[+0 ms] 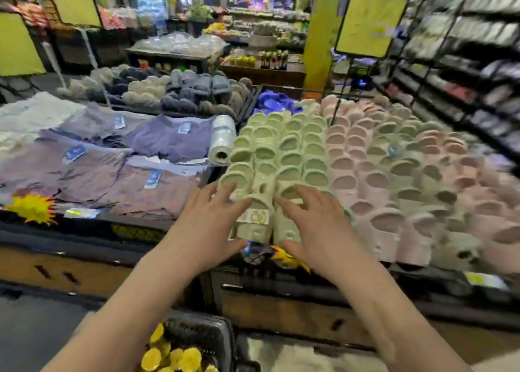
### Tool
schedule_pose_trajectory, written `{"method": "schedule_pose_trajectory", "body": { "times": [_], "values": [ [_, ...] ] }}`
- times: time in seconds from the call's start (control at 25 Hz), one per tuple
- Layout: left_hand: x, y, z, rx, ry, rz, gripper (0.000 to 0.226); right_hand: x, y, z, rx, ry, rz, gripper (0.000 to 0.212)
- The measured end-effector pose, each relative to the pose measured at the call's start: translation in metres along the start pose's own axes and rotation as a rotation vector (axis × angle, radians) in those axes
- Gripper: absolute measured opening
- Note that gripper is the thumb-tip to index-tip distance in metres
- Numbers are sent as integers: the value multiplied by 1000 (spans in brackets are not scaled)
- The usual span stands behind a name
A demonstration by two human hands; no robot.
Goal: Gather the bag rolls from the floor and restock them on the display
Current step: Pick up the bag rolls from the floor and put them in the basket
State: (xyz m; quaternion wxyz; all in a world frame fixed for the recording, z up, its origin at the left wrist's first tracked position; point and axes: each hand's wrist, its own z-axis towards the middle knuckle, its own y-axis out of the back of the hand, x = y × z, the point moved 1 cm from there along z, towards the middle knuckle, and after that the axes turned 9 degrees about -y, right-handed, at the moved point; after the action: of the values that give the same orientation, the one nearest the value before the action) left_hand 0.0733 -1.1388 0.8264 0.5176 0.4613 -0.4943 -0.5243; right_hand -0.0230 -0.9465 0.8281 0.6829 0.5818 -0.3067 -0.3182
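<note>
My left hand point(209, 225) and right hand point(318, 231) cover the nearest green slippers point(261, 194); shelves point(478, 48) at right are blurred; the basket point(205, 333) is cut off below.

The left hand point(213, 222) and right hand point(312, 225), fingers spread straight, flanked a front pair of pale green foam slippers point(257, 216) at twelve o'clock. A translucent plastic bag roll point(222, 140) lay at eleven o'clock beside folded purple garments point(168, 138).
</note>
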Motion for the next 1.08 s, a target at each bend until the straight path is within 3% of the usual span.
{"method": "schedule_pose_trajectory", "body": {
  "times": [0.2,0.44,0.64,0.8,1.08],
  "values": [
    [-127,-6,51,-6,-363,-106,82,-93,24,-126,12,-384,-61,75],
    [-347,14,77,16,-834,-167,79,-209,63,-299,-5,-867,-102,75],
    [-536,20,79,-9,-1151,-155,79,-299,88,-441,-15,-1163,-105,78],
    [-687,15,65,30,-1324,-149,78,-370,100,-556,-18,-1356,-107,81],
    [-866,-5,52,118,-1472,-156,76,-464,101,-674,0,-1542,-32,81]
  ]
}}
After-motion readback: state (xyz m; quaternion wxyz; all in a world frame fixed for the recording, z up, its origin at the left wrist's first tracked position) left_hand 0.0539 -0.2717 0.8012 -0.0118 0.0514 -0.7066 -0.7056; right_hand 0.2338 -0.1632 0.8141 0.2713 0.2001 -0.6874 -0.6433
